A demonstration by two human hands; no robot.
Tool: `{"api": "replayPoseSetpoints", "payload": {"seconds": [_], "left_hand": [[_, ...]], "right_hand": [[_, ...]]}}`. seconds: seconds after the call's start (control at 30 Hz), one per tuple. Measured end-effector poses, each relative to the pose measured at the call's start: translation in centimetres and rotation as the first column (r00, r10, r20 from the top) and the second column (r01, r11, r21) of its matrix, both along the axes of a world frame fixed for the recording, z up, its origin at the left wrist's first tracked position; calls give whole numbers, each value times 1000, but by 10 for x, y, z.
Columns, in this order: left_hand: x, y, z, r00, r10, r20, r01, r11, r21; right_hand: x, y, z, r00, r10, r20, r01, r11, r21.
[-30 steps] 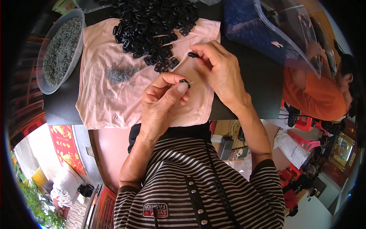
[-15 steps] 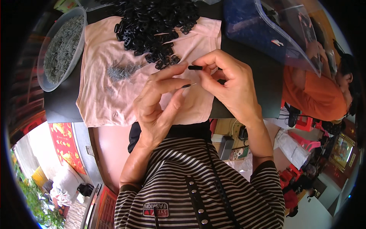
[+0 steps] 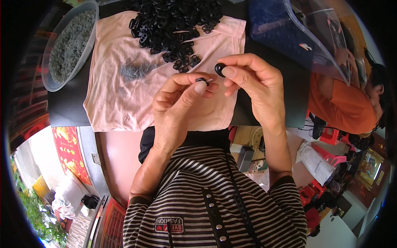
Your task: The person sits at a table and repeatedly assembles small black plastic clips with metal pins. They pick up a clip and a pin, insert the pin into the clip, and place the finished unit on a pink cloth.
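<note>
My left hand (image 3: 175, 105) pinches a small black plastic part (image 3: 201, 79) between thumb and fingertips, with a little metal spring (image 3: 209, 79) sticking out of it to the right. Just to the right and slightly higher, my right hand (image 3: 258, 84) grips a glossy, rounded black plastic piece (image 3: 219, 69) between thumb and forefinger. The two pieces are apart. Beyond my hands lies a large heap of black plastic parts (image 3: 173, 29), several showing holes. A small pile of loose metal springs (image 3: 136, 71) rests left of my left hand.
A pink cloth (image 3: 115, 105) covers part of the dark table (image 3: 275, 105). At the far left stands a clear tub (image 3: 94, 31) full of springs. A blue plastic-lined container (image 3: 273, 35) stands at the far right. Beside it is another person in an orange top (image 3: 337, 101).
My right hand has turned, so the black piece now shows its round face. My left hand has shifted slightly right and turned, showing its part and spring more clearly.
</note>
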State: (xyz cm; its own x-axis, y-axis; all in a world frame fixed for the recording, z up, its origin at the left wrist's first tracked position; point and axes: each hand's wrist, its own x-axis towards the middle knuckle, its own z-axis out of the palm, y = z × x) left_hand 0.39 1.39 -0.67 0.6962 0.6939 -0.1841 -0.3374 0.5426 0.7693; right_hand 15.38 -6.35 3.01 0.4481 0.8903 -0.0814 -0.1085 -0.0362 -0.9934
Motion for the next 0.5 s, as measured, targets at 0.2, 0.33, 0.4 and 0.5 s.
{"api": "replayPoseSetpoints", "payload": {"seconds": [0.2, 0.33, 0.4, 0.5], "left_hand": [[-4, 4, 0, 1000, 14, -27, -15, 999, -38], [-3, 5, 0, 998, 37, -44, -38, 999, -17], [-3, 5, 0, 997, 57, -46, -58, 998, -16], [-3, 5, -2, 997, 70, -46, -71, 997, -14]], "right_hand": [[-7, 3, 3, 999, 11, -41, -14, 997, -72], [-13, 7, 6, 998, 10, -62, -15, 997, -75], [-16, 9, 6, 998, 8, -65, -12, 997, -74], [-17, 9, 5, 998, 6, -56, -9, 998, -61]]}}
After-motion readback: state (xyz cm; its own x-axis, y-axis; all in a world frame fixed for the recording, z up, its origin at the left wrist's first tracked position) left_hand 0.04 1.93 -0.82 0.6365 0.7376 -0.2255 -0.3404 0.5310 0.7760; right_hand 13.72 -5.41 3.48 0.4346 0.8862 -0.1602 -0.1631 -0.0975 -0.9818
